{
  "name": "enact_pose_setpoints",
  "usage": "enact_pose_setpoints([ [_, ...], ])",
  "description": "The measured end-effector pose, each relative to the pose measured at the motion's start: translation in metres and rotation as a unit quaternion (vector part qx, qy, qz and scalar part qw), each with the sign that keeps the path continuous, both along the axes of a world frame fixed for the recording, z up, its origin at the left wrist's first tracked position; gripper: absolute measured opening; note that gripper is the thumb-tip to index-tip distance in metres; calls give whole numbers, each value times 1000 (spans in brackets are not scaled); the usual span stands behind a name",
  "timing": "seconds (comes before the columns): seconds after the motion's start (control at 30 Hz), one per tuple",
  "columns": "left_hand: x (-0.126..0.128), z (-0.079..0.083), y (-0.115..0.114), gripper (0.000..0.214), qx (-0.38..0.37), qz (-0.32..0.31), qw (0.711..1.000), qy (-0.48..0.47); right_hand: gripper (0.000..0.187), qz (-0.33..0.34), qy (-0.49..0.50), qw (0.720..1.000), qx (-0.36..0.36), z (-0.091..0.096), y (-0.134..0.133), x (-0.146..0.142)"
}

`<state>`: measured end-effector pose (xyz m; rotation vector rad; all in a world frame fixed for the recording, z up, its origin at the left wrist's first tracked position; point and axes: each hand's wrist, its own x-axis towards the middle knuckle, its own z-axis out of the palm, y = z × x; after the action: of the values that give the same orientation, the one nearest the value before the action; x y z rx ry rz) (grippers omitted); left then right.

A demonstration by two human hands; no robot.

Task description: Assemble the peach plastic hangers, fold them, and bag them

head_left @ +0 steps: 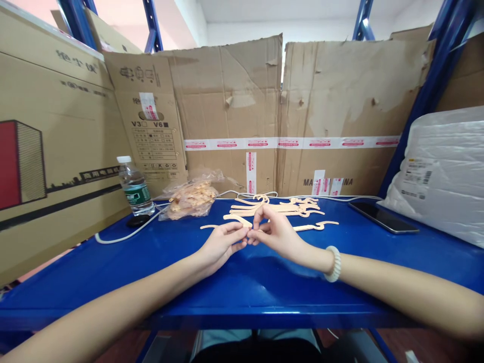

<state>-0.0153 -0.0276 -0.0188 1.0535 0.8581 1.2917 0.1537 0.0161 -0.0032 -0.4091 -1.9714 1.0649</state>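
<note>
My left hand [223, 245] is closed in a pinch on a peach-coloured plastic hanger arm [239, 220], a flat curved strip that sticks up past the fingertips. Against it, my right hand [278, 234], wearing a pale coiled band at the wrist, has thumb and index finger pinched together. The fingers hide what the right hand holds. The fingertips of both hands meet above the blue table [242, 292]. Just behind them lie several peach folding hangers [280, 207] in a row. One hanger with a hook [321, 225] lies partly behind my right hand.
A clear bag of peach plastic pieces [192, 199] lies back left. Beside it stand a water bottle [136, 189] and a black mouse-like object [138, 221]. A phone [383, 217] and a white wrapped package [438, 171] are at the right. Cardboard [230, 116] walls the back; a white cable [124, 238] runs across.
</note>
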Motion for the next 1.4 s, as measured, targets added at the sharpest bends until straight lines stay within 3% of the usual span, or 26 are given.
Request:
enact_pose_setpoints([
  [0.1, -3, 6, -1, 25, 22, 44, 999, 3, 15, -104, -108, 973, 176, 9, 19, 13],
  [0.2, -7, 11, 1, 18, 9, 89, 996, -10, 20, -234, -297, 872, 310, 14, 60, 32],
  [0.27, -9, 13, 3, 14, -10, 115, 993, -9, 20, -259, -421, 808, 322, 10, 88, 43],
  [0.33, -10, 14, 5, 13, -17, 135, 991, -4, 16, -257, -451, 794, 317, 4, 108, 50],
  [0.47, -14, 15, 7, 20, 2, 139, 990, -22, 14, -250, -448, 802, 305, -5, 121, 53],
  [0.6, -20, 19, 8, 21, 34, 127, 990, -45, 12, -233, -435, 822, 285, 6, 120, 53],
  [0.73, -23, 30, 7, 10, 34, 149, 986, -60, 7, -224, -343, 877, 252, 27, 112, 63],
  [0.8, -25, 36, 6, 8, 37, 162, 984, -61, 13, -209, -281, 907, 234, 36, 102, 70],
  [0.97, -41, 35, 3, 14, 46, 158, 985, -58, 20, -146, -240, 934, 219, 37, 71, 84],
  [1.2, -62, 11, -7, 31, 13, 41, 999, -26, 16, -130, -201, 932, 272, 11, 42, 91],
  [1.4, -58, 8, -11, 28, 2, -67, 997, -27, 16, -125, -205, 932, 269, 6, 33, 94],
])
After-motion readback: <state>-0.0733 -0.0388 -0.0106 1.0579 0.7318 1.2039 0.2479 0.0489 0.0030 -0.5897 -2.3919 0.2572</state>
